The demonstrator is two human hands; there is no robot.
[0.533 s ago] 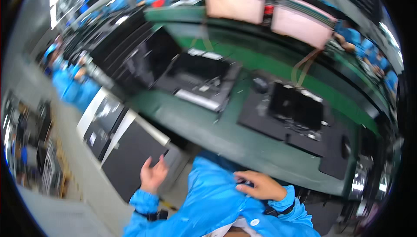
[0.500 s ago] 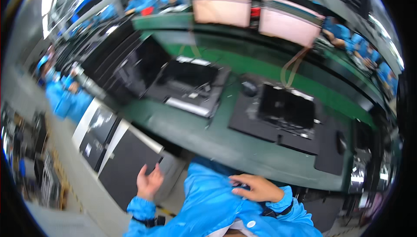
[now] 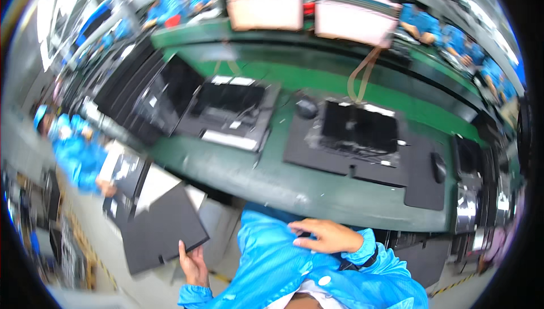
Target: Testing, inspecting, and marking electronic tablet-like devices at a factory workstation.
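Observation:
My left hand [image 3: 194,265] is closed on the near edge of a flat black board [image 3: 161,229], with the thumb on top and the other fingers partly hidden. This board has a small notch in its near edge and lies tilted above a white sheet [image 3: 158,187]. My right hand [image 3: 328,236] is held in front of my body by the bench edge, thumb and fingers apart. A dark patch shows between them, and I cannot make out any object there.
On the green bench [image 3: 272,187] lie two black mats with a dark screen panel [image 3: 360,130] and another screen panel [image 3: 231,99]. A computer mouse [image 3: 438,167] sits at the right. Dark panels [image 3: 170,90] stand at the left. A co-worker [image 3: 76,150] in blue reaches toward the side table.
My left hand has taken hold of the black board, which has shifted and turned on the side table. The co-worker has come closer with a hand reaching in. My right hand stays much the same.

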